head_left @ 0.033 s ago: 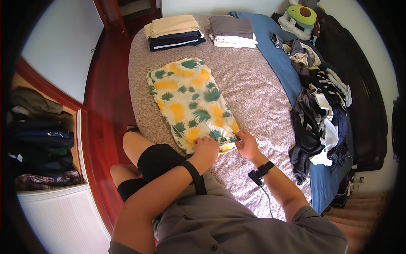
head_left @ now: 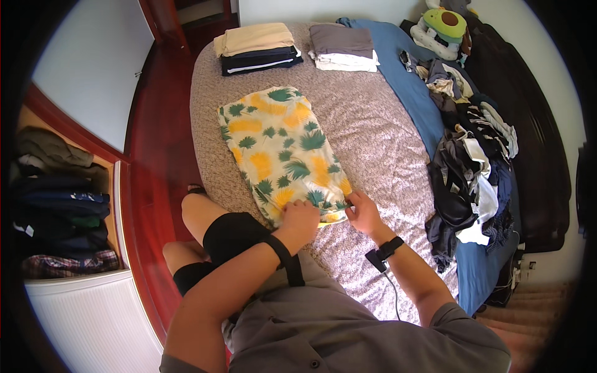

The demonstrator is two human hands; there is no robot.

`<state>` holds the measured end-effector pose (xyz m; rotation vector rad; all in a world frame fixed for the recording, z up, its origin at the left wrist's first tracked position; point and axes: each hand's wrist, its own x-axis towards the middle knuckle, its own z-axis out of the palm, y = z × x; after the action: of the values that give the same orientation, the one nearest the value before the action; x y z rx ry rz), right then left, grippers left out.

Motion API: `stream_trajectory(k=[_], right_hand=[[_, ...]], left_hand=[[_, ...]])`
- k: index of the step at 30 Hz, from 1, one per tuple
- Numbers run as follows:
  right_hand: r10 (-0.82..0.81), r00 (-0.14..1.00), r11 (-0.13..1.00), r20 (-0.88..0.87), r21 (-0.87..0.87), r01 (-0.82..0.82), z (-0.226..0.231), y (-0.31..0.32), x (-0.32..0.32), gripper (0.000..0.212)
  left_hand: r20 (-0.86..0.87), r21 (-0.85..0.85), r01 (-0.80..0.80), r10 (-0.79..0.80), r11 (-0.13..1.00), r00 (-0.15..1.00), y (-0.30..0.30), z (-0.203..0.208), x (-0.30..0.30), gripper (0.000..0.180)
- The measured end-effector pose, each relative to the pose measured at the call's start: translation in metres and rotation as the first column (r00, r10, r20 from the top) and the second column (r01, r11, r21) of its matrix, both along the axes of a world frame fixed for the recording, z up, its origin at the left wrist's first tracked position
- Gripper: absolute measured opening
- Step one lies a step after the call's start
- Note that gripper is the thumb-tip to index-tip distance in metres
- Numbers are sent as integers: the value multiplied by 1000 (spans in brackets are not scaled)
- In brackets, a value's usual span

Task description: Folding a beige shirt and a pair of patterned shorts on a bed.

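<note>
A cream garment (head_left: 267, 146) with green palm leaves and yellow patches lies on the bed, folded into a long rectangle that slants toward me. Its exact kind does not show. At its near edge, my left hand (head_left: 300, 222) is closed, with curled fingers gripping the cloth; its fingertips are partly hidden. My right hand (head_left: 365, 212) pinches the near right corner between thumb and fingers. A strip of the yellow underside shows between the two hands.
Two folded stacks stand at the bed's far end: beige and dark clothes (head_left: 256, 46), and grey and white ones (head_left: 343, 48). A loose clothing heap (head_left: 460, 180) lies right, on a blue sheet (head_left: 407, 99). Left is an open drawer of clothes (head_left: 65, 199). A cable (head_left: 393, 289) hangs by my right wrist.
My left hand has shifted very slightly left along the garment's near edge. My right hand keeps its place on the corner.
</note>
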<state>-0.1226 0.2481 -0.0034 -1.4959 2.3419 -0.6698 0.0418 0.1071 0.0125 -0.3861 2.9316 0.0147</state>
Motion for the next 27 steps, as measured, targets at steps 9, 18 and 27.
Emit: stream_trajectory(k=[9,18,27], right_hand=[[97,993,995,-65,23,-95,12,-19,26,32],[-7,1000,944,0,-330,7,104,-49,39,9],[-26,999,963,-43,266,36,28,-48,52,22]], left_hand=[[114,281,-105,75,954,991,-65,29,32,29],[-412,190,-21,99,982,906,-94,107,52,33],[-33,214,-64,73,975,997,-79,13,61,29]])
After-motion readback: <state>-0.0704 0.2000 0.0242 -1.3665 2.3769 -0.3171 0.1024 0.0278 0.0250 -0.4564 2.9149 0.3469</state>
